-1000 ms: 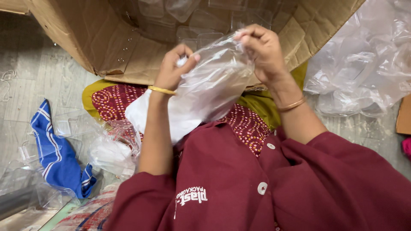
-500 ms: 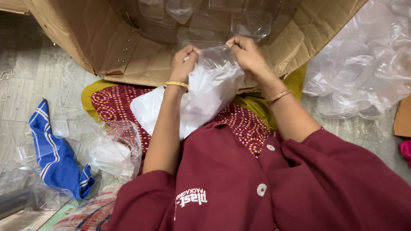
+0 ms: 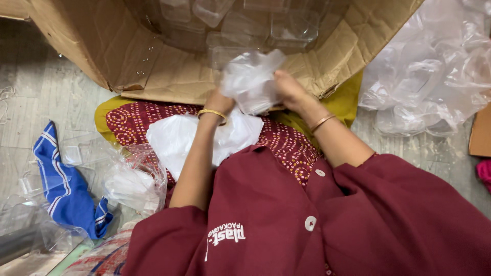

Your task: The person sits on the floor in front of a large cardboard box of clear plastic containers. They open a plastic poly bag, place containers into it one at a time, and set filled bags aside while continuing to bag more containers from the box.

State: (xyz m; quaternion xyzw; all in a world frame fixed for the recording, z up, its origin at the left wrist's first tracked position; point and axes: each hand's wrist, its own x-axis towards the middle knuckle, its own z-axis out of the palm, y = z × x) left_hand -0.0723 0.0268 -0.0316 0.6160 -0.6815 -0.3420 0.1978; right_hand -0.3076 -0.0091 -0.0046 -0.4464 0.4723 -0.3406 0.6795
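Both hands, left hand (image 3: pixel 219 102) and right hand (image 3: pixel 287 88), are clamped on a clear bag (image 3: pixel 251 79) at the near edge of the box (image 3: pixel 82 46). It seems the bag is being bunched; a firm twist is needed.

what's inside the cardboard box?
Inside the cardboard box: clear plastic containers, loosely piled. How deep the pile goes is hidden by the box walls and the clear plastic bag.

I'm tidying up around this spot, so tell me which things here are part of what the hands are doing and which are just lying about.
In hand:
left hand
right hand
clear plastic bag, gripped by both
white stack on the lap
cardboard box of clear containers

Lying about:
blue striped cloth
crumpled plastic heap
pink item
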